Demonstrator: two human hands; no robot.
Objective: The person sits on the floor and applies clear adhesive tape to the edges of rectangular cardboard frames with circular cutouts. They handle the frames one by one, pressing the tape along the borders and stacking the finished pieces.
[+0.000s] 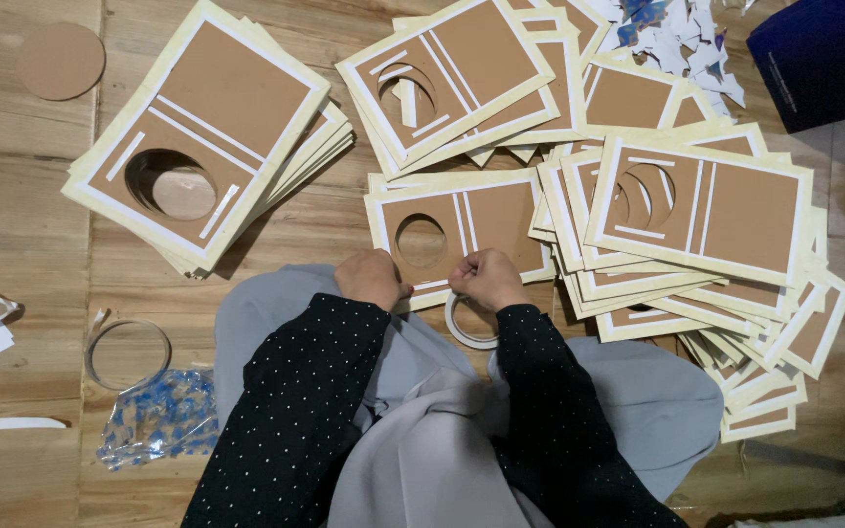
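My left hand (372,278) and my right hand (486,280) are both closed at the near edge of a brown card (496,217) with a cream border, white strips and a round hole. A white tape roll (464,328) hangs just under my right hand, and a thin strip of tape appears to run between the two hands. The card lies on the wooden floor (22,196) directly in front of me. Dark dotted sleeves and a grey cloth over my lap cover the lower middle of the view.
Stacks of the same bordered cards lie at upper left (198,127), top centre (452,73) and right (706,210). A tape ring (127,354) and a bag of blue-white pieces (160,416) sit lower left. A cardboard disc (61,61) lies far left, a dark blue box (823,59) top right.
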